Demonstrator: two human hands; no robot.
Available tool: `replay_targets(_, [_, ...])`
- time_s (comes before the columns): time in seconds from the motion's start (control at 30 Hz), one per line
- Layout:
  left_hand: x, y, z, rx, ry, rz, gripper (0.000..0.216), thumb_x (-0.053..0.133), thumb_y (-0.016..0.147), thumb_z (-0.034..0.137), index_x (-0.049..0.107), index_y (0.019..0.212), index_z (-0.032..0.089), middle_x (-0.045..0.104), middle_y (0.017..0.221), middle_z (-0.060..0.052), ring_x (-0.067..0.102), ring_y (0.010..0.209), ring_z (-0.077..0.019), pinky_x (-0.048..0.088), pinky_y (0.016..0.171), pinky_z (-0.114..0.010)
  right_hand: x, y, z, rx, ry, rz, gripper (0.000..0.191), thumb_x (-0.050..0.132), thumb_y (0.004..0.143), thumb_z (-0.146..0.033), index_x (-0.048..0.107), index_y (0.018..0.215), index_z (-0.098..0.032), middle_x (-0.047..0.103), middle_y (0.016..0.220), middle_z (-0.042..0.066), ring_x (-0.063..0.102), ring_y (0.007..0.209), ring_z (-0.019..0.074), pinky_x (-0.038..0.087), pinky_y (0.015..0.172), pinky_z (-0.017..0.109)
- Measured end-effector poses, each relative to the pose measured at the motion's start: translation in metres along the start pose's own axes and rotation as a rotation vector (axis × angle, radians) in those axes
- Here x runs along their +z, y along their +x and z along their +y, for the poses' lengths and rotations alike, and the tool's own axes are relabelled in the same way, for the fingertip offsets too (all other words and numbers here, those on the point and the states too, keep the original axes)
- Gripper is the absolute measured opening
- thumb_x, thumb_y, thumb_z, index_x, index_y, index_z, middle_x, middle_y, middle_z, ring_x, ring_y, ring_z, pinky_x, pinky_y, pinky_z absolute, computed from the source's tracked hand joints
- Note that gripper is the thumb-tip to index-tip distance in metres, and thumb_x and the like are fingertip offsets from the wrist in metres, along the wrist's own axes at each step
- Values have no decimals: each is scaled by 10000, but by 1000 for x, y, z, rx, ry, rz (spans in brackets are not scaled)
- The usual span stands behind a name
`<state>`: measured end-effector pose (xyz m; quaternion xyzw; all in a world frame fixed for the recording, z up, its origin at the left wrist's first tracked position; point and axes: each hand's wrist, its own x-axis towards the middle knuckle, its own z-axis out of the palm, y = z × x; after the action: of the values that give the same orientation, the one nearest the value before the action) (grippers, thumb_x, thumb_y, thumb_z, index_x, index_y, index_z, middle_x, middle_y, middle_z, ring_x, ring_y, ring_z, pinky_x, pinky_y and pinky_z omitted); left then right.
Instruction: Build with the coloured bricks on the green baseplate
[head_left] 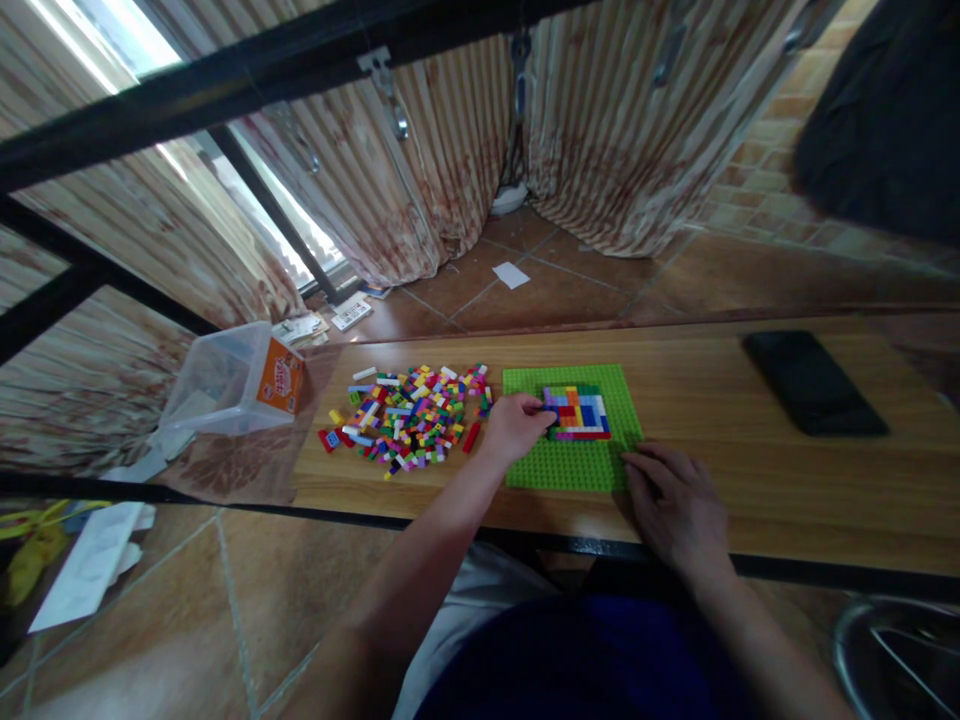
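My left hand reaches over the left side of the green baseplate. Its thumb and fingers are pinched on a small dark blue brick, at the left edge of a flat block of colourful bricks built on the plate. Fingertips partly cover that brick. Beside the plate's lower right corner lies my right hand, fingers apart and slightly bent, with the tips touching the plate's edge. A loose pile of small mixed bricks is spread to the left of my left hand.
A black phone-like slab lies on the wooden table at the right. A clear plastic box with an orange label stands past the table's left end. Dark metal bars cross above, in front of striped curtains.
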<state>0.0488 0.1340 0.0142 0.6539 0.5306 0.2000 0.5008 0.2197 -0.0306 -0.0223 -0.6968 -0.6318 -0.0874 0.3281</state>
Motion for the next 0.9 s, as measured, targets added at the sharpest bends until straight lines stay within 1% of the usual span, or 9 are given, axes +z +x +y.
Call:
replay_targets(0.13, [1, 2, -2, 15, -33, 12, 216, 752, 726, 217, 729, 919, 122, 700, 681, -14, 631, 611, -122, 485, 615, -233, -1, 1, -1, -3, 1, 7, 171, 572, 897, -247, 704, 978, -173, 679, 1076, 104, 621, 974, 227, 502, 857, 395])
replay_targets(0.23, [0, 2, -2, -6, -69, -14, 200, 746, 745, 248, 721, 902, 126, 679, 650, -1, 621, 587, -116, 467, 574, -219, -1, 1, -2, 2, -5, 3, 170, 571, 898, -248, 705, 973, -174, 682, 1067, 102, 623, 964, 226, 503, 855, 396])
replay_targets(0.3, [-1, 2, -1, -44, -112, -31, 141, 661, 825, 257, 709, 856, 128, 652, 624, 6, 615, 555, -108, 437, 520, -201, -1, 1, -1, 0, -16, 5, 167, 572, 898, -248, 706, 971, -177, 684, 1065, 99, 622, 954, 226, 506, 844, 394])
replay_targets(0.37, [-2, 2, 1, -76, -143, -34, 200, 543, 896, 228, 689, 801, 127, 630, 619, 7, 616, 533, -100, 406, 475, -185, 0, 1, -1, -6, -22, 10, 165, 576, 897, -246, 706, 971, -176, 683, 1068, 99, 621, 951, 225, 509, 838, 391])
replay_targets(0.43, [-2, 1, 3, -84, -151, -32, 234, 492, 911, 187, 675, 778, 125, 619, 625, 8, 620, 528, -94, 387, 451, -173, -1, 1, -1, -6, -25, 15, 165, 577, 897, -246, 706, 968, -172, 682, 1072, 102, 621, 957, 227, 510, 837, 389])
replay_targets(0.6, [-1, 0, 6, -81, -146, -25, 111, 574, 844, 101, 682, 853, 123, 633, 633, 20, 607, 528, -81, 408, 476, -166, -1, 1, -2, -10, -18, 11, 164, 578, 897, -241, 704, 974, -171, 681, 1069, 100, 626, 964, 227, 512, 848, 394])
replay_targets(0.77, [-1, -1, 8, -80, -134, -15, 115, 595, 818, 73, 693, 857, 117, 633, 608, 23, 600, 525, -82, 442, 515, -175, -1, 1, -1, -7, -11, 8, 163, 577, 894, -236, 705, 973, -174, 682, 1070, 101, 624, 972, 231, 514, 847, 399])
replay_targets(0.9, [-2, -1, 11, -116, -129, -14, 128, 609, 806, 63, 704, 875, 113, 623, 570, 27, 600, 520, -87, 456, 525, -179, -1, 1, -1, 2, -8, -1, 171, 571, 896, -246, 707, 976, -180, 682, 1076, 101, 623, 966, 232, 515, 841, 402])
